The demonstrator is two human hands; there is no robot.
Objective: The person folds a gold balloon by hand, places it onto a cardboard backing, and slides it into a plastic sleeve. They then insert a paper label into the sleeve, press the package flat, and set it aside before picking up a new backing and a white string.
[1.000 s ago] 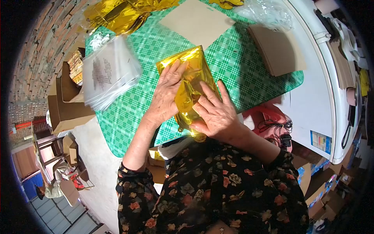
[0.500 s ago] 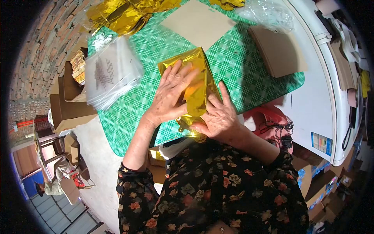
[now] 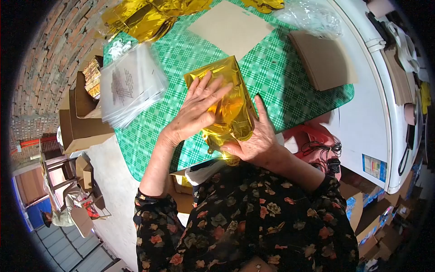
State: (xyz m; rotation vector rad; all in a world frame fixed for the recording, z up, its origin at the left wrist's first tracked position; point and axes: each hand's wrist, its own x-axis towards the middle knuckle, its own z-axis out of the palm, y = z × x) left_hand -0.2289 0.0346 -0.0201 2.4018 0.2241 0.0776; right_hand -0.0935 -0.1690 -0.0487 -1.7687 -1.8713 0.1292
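Note:
A shiny gold foil piece (image 3: 233, 97), folded over on itself, lies at the near edge of the green checked table (image 3: 149, 149). My left hand (image 3: 197, 109) rests on its left side with the fingers spread. At the foil's lower right is my right hand (image 3: 258, 136); the foil's near end lies over some of its fingers, while the thumb sits by the lower edge. The index finger points up beside the foil. Part of the right hand is hidden by the foil.
Clear printed bags (image 3: 131, 84) lie at left, near white strings (image 3: 118, 47). More gold foil (image 3: 136, 20), a cardboard sheet (image 3: 230, 28), clear plastic (image 3: 312, 20) and stacked cardboard (image 3: 324, 61) lie farther back. Open boxes (image 3: 84, 124) stand beyond the left edge.
The foil's near end has shifted right and now covers more of my right hand's fingers. My left hand has moved slightly left, its thumb drawn back from the foil's middle.

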